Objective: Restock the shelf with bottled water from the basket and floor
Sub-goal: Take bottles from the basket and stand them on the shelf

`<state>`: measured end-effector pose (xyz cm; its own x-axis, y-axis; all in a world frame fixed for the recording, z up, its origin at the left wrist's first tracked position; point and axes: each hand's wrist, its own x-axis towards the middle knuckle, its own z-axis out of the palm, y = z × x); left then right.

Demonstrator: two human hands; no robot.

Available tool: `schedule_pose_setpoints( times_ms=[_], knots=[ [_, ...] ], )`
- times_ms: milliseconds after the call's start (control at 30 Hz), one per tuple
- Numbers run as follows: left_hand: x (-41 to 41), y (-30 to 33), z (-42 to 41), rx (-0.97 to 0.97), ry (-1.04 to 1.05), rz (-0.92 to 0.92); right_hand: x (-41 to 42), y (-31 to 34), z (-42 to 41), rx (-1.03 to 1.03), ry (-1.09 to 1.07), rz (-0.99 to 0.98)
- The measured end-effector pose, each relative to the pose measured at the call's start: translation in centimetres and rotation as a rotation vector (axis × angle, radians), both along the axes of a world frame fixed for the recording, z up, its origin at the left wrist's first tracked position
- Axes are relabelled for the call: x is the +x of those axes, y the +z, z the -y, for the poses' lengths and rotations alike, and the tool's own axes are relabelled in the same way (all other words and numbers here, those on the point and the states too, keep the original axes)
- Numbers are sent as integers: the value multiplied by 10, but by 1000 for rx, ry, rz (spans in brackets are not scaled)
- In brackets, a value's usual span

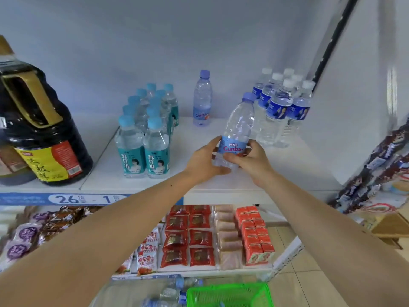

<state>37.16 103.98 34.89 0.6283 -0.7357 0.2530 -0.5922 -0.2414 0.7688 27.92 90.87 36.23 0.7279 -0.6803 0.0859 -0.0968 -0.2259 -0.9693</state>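
Both my hands hold one clear water bottle (238, 127) with a lilac cap and a blue "Cunbs" label, tilted slightly right over the white shelf (194, 180). My left hand (204, 160) cups its lower left side and my right hand (250, 159) grips the base from the right. A matching bottle (202, 99) stands upright at the back of the shelf. The green basket (230, 294) sits at the bottom edge, and loose bottles (177, 292) lie on the floor beside it.
Several teal-label bottles (147, 134) stand in rows to the left and dark-blue-label bottles (283, 103) to the right. A big dark jug (35, 129) fills the shelf's left end. Snack packets (190, 235) cover the lower shelf.
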Motion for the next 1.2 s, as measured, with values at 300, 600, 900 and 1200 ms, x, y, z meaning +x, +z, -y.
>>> schedule_pose_setpoints(
  times_ms=[300,600,900,1200],
  knots=[
    [60,-11,40,388,273,119,75,-19,60,-151,-54,14],
    [97,-6,59,538,307,159,146,-25,104,-231,11,0],
    [107,2,69,689,325,245,189,-25,131,-302,32,-62],
    [106,5,71,677,351,226,213,-18,138,-358,50,-175]
  ],
)
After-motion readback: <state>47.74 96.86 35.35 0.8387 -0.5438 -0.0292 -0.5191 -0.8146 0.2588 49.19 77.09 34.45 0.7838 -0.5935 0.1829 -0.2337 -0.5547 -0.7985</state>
